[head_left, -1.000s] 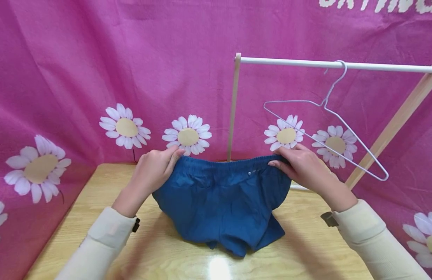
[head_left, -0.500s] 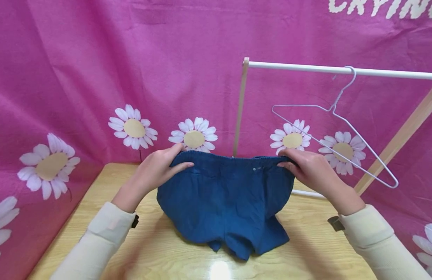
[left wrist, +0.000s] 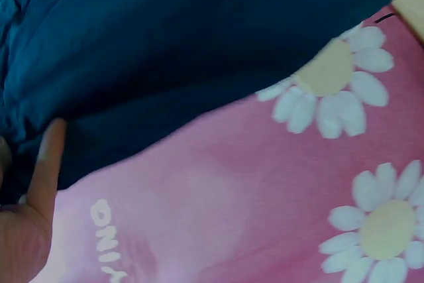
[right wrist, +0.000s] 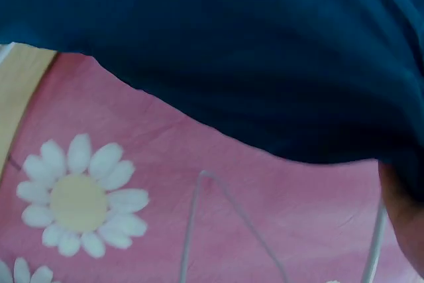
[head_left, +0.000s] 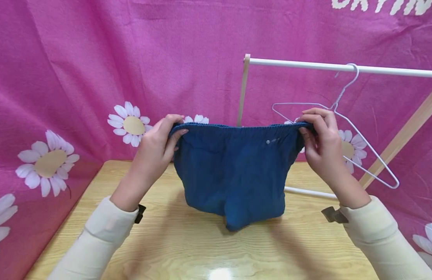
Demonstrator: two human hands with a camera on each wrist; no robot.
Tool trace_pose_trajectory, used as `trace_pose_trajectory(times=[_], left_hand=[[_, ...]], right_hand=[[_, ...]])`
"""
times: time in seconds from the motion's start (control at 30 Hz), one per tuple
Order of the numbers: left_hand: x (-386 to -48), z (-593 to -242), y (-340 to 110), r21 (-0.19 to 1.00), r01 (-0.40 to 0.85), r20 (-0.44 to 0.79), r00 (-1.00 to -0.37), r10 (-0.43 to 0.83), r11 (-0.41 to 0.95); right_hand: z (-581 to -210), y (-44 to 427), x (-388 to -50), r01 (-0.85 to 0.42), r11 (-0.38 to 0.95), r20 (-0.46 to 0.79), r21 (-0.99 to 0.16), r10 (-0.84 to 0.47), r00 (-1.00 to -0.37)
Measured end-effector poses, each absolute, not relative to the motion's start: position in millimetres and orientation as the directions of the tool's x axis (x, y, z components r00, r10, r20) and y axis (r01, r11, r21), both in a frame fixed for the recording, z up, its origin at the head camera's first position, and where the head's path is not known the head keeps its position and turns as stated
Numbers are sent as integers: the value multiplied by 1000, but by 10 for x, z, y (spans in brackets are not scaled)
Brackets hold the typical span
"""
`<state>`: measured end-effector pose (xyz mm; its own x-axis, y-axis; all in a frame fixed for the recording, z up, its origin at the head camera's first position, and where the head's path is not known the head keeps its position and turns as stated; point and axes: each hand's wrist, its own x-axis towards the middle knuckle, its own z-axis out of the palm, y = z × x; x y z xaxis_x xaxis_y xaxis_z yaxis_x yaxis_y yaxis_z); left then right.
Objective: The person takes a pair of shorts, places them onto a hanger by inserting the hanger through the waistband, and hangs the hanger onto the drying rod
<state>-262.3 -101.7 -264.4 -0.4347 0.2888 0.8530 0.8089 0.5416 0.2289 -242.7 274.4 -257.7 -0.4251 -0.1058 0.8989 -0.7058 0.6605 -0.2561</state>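
A pair of dark blue shorts [head_left: 233, 171] with an elastic waistband hangs stretched between my two hands, above the table. My left hand [head_left: 154, 146] pinches the waistband's left end between thumb and fingers. At the opposite end my right hand [head_left: 322, 140] grips the waistband, thumb in front. A small pale mark shows on the shorts near the right hand. In the left wrist view, blue cloth [left wrist: 165, 44] fills the upper part, with one finger [left wrist: 48, 164] lying against it. The right wrist view shows the shorts [right wrist: 232, 64] too, and only a bit of the hand at the right edge.
Behind my right hand stands a rack with a white rail [head_left: 299, 64] and wooden posts [head_left: 404, 132]. A white wire hanger [head_left: 368, 144] hangs from the rail. Below is a wooden table [head_left: 160, 249]; a pink cloth with daisies [head_left: 184, 58] covers the walls.
Both hands have raised the shorts by the waistband and spread it a little wider. The lower part of the shorts has lifted off the table. The hanger stays on the rail.
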Motion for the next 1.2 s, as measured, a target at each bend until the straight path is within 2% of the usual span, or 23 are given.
trace_pose_trajectory(times=[0.1,0.23,0.37,0.47,0.53,0.67,0.77,0.9,1.07,1.2], left_hand=[[-2569,-2574,-968,214,811,879,-403,254,544],[-2515,-2504,-924,187,816,905,-360,227,547],[-2467,-2464,-904,160,815,919,-329,217,557],[-2443,-2456,-900,162,810,915,-337,222,564],[-2441,-2474,-903,178,801,904,-363,227,572],[-2456,-2607,-919,248,765,853,-463,240,594],[-2502,-2827,-942,300,717,785,-560,265,629],[-2570,-3201,-972,321,662,691,-653,310,678],[-2569,-3521,-1000,317,631,609,-708,358,708],[-2560,-3628,-1010,326,644,577,-715,394,692]], right_hand=[[-2444,2632,-2324,-734,601,904,-317,-44,-426],[-2311,2514,-2205,-783,526,916,-333,-18,-402],[-2304,2525,-2232,-758,559,915,-337,3,-404],[-2367,2615,-2336,-721,598,903,-349,9,-430],[-2428,2677,-2407,-710,612,894,-349,-9,-448],[-2627,2762,-2519,-704,634,872,-319,-94,-481],[-2866,2826,-2586,-687,669,828,-284,-190,-527],[-3216,2909,-2626,-693,687,749,-218,-337,-570],[-3505,2962,-2612,-715,685,676,-140,-461,-574],[-3579,2943,-2580,-674,735,660,-75,-470,-586]])
